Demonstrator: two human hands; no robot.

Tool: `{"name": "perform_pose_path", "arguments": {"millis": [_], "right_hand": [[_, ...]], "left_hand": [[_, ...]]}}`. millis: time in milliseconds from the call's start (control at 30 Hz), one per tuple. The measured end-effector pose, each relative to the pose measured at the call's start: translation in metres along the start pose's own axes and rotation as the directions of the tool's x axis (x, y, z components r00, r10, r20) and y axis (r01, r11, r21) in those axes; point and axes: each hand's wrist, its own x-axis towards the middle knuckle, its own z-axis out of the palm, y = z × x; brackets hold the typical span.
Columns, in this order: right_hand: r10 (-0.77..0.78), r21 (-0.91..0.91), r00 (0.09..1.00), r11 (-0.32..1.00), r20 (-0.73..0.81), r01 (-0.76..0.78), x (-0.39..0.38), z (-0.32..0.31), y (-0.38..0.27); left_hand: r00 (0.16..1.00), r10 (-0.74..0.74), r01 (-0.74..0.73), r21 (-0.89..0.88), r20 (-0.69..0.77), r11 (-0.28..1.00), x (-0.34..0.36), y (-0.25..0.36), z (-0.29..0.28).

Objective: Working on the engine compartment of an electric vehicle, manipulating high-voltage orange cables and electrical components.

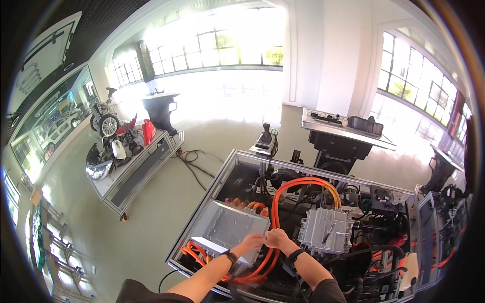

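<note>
Both hands meet over the right edge of a flat silver metal housing [227, 230] set in an aluminium-framed bench. My left hand [250, 242] has its fingers pinched together at that edge. Right beside it, my right hand [277, 238] is closed like a fist. Whatever lies between the fingers is too small or hidden to make out. Thick orange cables [275, 209] loop up behind my right hand and run on below the hands. To the right sits a ribbed grey metal unit [323, 230], with a shiny wrench-like tool [329, 231] lying on top.
The bench frame [217, 177] surrounds black hoses and wiring. A gear shifter [266, 135] stands at its far edge. Behind is a table [348, 130] with black parts. At the left, a wheeled cart [131, 174] carries car parts, and black cables [192, 164] trail on the floor.
</note>
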Motion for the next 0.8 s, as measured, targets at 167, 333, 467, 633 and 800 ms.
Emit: {"name": "perform_pose_path", "arguments": {"millis": [167, 333, 467, 633, 800], "right_hand": [[0.067, 0.01, 0.988, 0.998, 0.138, -0.069, 0.001, -0.037, -0.038], [0.241, 0.181, 0.97, 0.953, 0.027, -0.242, 0.02, -0.02, -0.053], [0.265, 0.138, 0.964, 0.954, 0.034, -0.268, 0.015, -0.036, -0.055], [0.17, 0.072, 0.985, 0.983, -0.012, -0.169, 0.018, -0.032, -0.06], [0.036, 0.007, 0.997, 0.999, 0.063, -0.036, 0.02, -0.029, -0.065]], "left_hand": [[0.951, 0.269, -0.286, 0.109, 0.153, 0.952, 0.007, -0.016, 0.015], [0.861, 0.501, -0.508, 0.105, 0.091, 0.855, 0.07, -0.073, -0.027], [0.926, 0.311, -0.34, 0.835, 0.216, 0.432, 0.077, -0.062, -0.032], [0.934, 0.312, -0.352, 0.617, 0.176, 0.704, 0.069, -0.055, -0.021], [0.94, 0.291, -0.338, 0.566, 0.175, 0.752, 0.066, -0.054, -0.016]]}}
